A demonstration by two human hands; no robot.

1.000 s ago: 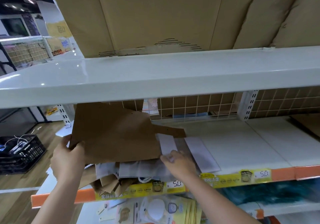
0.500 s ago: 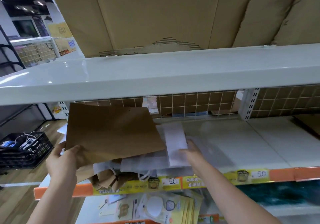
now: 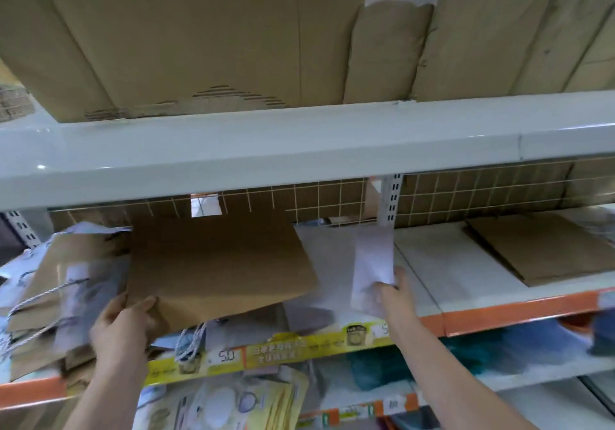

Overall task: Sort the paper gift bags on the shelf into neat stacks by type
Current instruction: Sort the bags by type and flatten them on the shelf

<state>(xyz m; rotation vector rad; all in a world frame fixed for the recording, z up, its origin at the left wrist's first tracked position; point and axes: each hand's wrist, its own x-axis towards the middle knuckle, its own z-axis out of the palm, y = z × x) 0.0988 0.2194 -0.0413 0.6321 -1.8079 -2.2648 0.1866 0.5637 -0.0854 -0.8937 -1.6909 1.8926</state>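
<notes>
My left hand (image 3: 124,324) grips the near left corner of a flat brown paper bag (image 3: 216,263), holding it tilted above the middle shelf (image 3: 442,263). To its right, my right hand (image 3: 397,291) pinches the lower edge of a white paper bag (image 3: 349,263) lifted off the shelf. A jumbled pile of brown and white bags with cord handles (image 3: 56,299) lies at the left end of the shelf, partly under the brown bag. On the right part of the shelf a stack of brown bags (image 3: 539,246) lies flat.
The upper shelf (image 3: 299,150) hangs low overhead, loaded with cardboard boxes (image 3: 199,36). A wire grid (image 3: 466,196) backs the middle shelf. Yellow and orange price strips (image 3: 299,349) line its front edge. Packaged goods (image 3: 233,403) fill the shelf below.
The view has shifted right, bringing the brown stack into sight. Both hands have moved right with their bags; the white bag is now lifted higher off the shelf.
</notes>
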